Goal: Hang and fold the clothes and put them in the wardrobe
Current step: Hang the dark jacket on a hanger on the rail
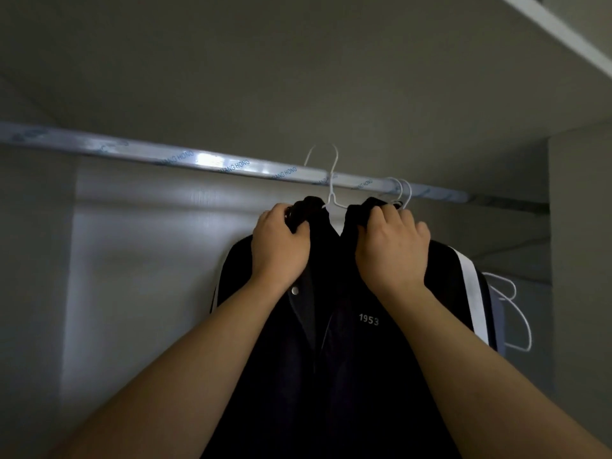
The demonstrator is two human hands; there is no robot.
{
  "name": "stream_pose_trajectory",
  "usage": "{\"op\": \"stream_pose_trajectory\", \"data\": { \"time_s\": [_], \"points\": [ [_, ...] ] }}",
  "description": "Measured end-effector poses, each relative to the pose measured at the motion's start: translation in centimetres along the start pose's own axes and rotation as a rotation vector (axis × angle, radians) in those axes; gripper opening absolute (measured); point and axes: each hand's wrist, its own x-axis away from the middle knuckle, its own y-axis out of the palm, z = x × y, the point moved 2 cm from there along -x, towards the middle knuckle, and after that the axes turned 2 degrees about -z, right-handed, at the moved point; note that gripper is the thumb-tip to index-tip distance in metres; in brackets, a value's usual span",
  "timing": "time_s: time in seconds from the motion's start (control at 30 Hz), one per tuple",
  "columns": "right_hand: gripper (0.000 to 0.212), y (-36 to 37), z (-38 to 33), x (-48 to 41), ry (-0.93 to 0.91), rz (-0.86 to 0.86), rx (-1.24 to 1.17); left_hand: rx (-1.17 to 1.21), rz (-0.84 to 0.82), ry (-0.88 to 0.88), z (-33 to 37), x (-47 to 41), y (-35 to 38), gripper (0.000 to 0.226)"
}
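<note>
Left grip [281, 246]: fingers curled tight over the jacket's shoulder beside the collar, with cloth bunched under them.
Right grip [392, 250]: closed the same way on the other shoulder, holding the fabric.
Jacket [347, 359]: dark, with white stripes down the sleeves and "1953" on the chest. Its front is open, and it is held up inside the wardrobe [132, 260], just below the rail.
Hanger [331, 190]: white wire, set in the jacket's neck. Its hook stands higher than the rail [212, 160]; I cannot tell whether it sits over it.
Other hangers [404, 190]: white hooks on the rail, just right of the jacket.
</note>
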Motion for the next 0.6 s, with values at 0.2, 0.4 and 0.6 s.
{"op": "stream_pose_trajectory", "data": {
  "time_s": [0.2,0.4,0.6],
  "points": [
    [0.015,1.7,0.2,1.5,-0.053,-0.033,-0.054,0.079,-0.113,-0.009,-2.0,1.2,0.2,0.020],
    [0.023,1.6,-0.1,2.8,-0.030,-0.025,-0.170,0.049,-0.117,0.038,-3.3,3.5,0.6,0.028],
    [0.035,0.9,-0.8,4.3,0.094,0.013,-0.214,-0.267,-0.023,0.177,-3.6,4.9,-0.5,0.048]
  ]
}}
